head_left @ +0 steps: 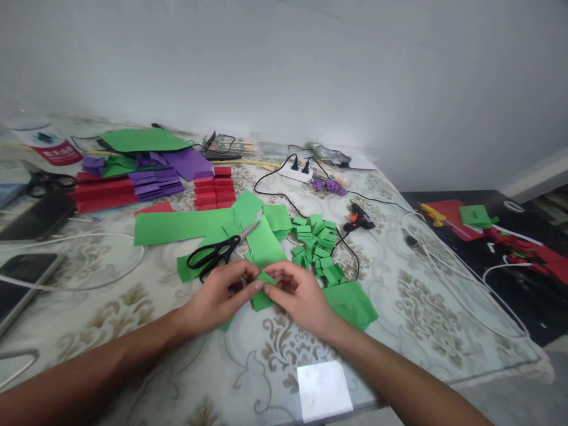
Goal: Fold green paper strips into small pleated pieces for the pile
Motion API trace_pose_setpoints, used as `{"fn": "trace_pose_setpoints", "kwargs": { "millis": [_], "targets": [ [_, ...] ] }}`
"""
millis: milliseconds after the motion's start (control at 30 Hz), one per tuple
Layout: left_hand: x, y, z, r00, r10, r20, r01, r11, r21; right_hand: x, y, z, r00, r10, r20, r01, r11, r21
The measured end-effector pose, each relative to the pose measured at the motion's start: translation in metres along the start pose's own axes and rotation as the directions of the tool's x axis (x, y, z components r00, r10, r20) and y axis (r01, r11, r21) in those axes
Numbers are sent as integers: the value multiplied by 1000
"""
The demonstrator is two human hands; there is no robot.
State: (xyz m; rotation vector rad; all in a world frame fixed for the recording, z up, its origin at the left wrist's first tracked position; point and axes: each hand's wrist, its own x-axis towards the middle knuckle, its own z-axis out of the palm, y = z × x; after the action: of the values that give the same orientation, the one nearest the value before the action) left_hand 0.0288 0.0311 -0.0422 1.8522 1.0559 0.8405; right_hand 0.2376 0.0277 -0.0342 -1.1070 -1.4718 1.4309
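Observation:
A small piece of green paper [262, 300] is pinched between the fingertips of both my hands, low over the patterned tablecloth. My left hand [228, 293] closes on its left side, and my right hand [299, 293] closes on its right side. Black-handled scissors [220, 251] lie beyond my left hand, blades pointing away to the right. Under and around them are green paper strips [184, 226]. A heap of small folded green pieces [316, 242] sits past my right hand, and a larger green sheet [352, 303] lies partly behind my right wrist.
A hot glue gun [358, 219] and a power strip [295, 171] with black cords stand toward the back. Red folded paper [214, 189], purple folded paper [155, 182], a bottle [47, 142] and phones [26, 284] are on the left. A white square [323, 390] lies in front.

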Motion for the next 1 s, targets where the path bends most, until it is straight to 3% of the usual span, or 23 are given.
{"fn": "trace_pose_setpoints", "kwargs": {
  "millis": [133, 333, 500, 1000],
  "targets": [
    [0, -2, 2, 1000, -18, 9, 18, 1000, -9, -1, 0, 0, 999, -26, -30, 25, 999, -31],
    [1, -5, 2, 998, -61, 13, 62, 987, -148, -1, -1, 2, 994, -78, -82, 74, 996, -52],
    [-1, -2, 1, 997, -72, -9, 68, 970, -233, 0, 0, 1, 998, -25, -59, 24, 1000, -14],
    [0, 0, 3, 997, -54, -58, 40, 976, -213, -1, 5, 2, 982, -96, -161, 82, 993, -89]
  ]
}}
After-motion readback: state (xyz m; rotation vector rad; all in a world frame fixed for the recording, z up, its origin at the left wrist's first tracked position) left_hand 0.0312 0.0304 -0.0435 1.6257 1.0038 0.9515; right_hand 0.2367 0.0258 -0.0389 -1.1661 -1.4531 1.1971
